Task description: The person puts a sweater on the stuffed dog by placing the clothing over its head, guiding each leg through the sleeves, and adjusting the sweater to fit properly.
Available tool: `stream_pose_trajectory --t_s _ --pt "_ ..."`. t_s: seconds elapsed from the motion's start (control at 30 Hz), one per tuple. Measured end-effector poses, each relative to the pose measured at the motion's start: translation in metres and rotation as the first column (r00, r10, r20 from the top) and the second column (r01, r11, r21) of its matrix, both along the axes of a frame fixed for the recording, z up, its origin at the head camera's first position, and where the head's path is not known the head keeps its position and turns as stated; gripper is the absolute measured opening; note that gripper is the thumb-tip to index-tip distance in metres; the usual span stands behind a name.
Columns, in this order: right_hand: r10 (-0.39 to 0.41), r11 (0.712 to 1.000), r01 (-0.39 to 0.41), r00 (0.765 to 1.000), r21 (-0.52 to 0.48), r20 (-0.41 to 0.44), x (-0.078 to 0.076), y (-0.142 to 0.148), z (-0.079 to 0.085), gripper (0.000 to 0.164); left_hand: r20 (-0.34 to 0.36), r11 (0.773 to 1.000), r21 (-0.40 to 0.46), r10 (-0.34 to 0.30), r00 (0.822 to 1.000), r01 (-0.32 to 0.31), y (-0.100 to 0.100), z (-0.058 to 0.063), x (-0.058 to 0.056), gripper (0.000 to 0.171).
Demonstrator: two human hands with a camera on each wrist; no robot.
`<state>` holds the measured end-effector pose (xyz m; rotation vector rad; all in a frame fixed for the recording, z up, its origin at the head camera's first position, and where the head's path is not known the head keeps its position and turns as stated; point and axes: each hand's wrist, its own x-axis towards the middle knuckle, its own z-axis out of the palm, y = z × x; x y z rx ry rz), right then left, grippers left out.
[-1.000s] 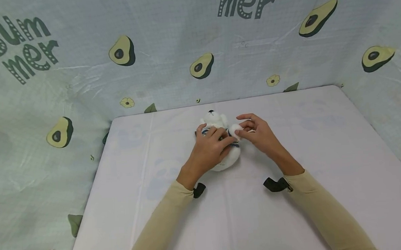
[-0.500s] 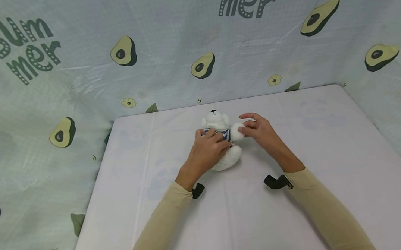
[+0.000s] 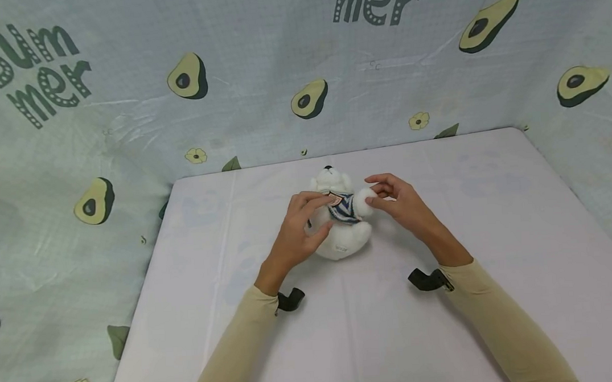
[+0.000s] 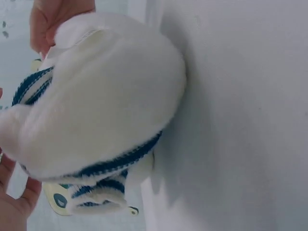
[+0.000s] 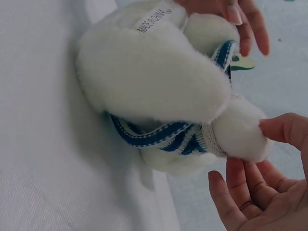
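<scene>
A white plush bear (image 3: 346,235) sits on the table, its black nose turned up, in a blue-and-white knitted sweater (image 3: 344,211). My right hand (image 3: 396,204) pinches the bear's paw (image 5: 243,127) between thumb and fingers, just past the sweater's cuff. On the bear's other side is my left hand (image 3: 299,228), fingers reaching over the sweater's front and thumb spread apart near the belly. In the left wrist view the bear's furry underside (image 4: 115,91) fills much of the picture, with part of my left hand (image 4: 17,211) at the lower left.
The white table (image 3: 374,336) has faint printed figures. Behind it hangs a pale curtain (image 3: 249,62) with avocados and lettering. Black wrist mounts (image 3: 426,280) stick out from beige sleeves (image 3: 501,319). A printed tag (image 5: 154,18) is sewn on the bear's underside.
My left hand has loosened from the bear's front and drawn left, uncovering more of the sweater and belly. The right hand keeps to the paw, which now shows more fully beyond the sleeve.
</scene>
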<state>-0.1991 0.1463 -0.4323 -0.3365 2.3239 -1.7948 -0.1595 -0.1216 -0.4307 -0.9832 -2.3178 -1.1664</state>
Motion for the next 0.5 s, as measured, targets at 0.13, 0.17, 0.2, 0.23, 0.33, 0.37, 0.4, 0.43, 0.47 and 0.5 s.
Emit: stream_pose_trajectory --t_s 0.13,0.17,0.2,0.23,0.33,0.37,0.4,0.43,0.47,0.5 --pt "-0.002 1.000 0.002 1.000 0.002 -0.010 0.002 0.001 0.001 0.051 0.148 0.994 0.087 0.045 0.988 -0.058 -0.007 -0.004 0.003 0.048" --pt "0.001 1.000 -0.001 1.000 0.004 -0.012 0.002 0.001 0.001 0.051 0.190 0.992 0.105 0.047 0.981 -0.068 -0.008 -0.005 0.004 0.048" --pt "0.003 1.000 -0.003 1.000 0.007 -0.012 0.003 0.001 0.001 0.051 0.230 0.989 0.125 0.047 0.972 -0.078 -0.009 -0.006 0.005 0.049" --pt "0.005 1.000 -0.005 1.000 0.010 -0.015 0.003 0.001 0.002 0.051 0.270 0.985 0.148 0.045 0.962 -0.087 -0.009 -0.006 0.006 0.050" --pt "0.018 1.000 -0.017 0.999 0.019 -0.040 0.005 0.000 0.004 0.052 0.370 0.969 0.221 0.023 0.929 -0.112 -0.008 -0.006 0.007 0.051" --pt "0.022 1.000 -0.020 0.998 0.021 -0.058 0.006 -0.001 0.005 0.052 0.398 0.963 0.241 0.016 0.917 -0.122 -0.008 -0.006 0.007 0.051" --pt "0.021 0.999 -0.019 0.996 0.026 -0.083 0.007 -0.003 0.007 0.051 0.421 0.957 0.256 0.014 0.907 -0.134 -0.008 -0.005 0.008 0.052" --pt "0.020 0.999 -0.017 0.992 0.033 -0.121 0.008 -0.005 0.008 0.050 0.442 0.952 0.269 0.011 0.897 -0.144 -0.007 -0.005 0.008 0.054" --pt "0.014 0.999 -0.008 0.986 0.042 -0.164 0.009 -0.007 0.010 0.049 0.458 0.948 0.279 0.009 0.889 -0.154 -0.007 -0.005 0.008 0.055" --pt "0.005 0.999 0.007 0.976 0.054 -0.219 0.011 -0.010 0.012 0.047 0.472 0.944 0.287 0.010 0.882 -0.164 -0.006 -0.005 0.008 0.057"
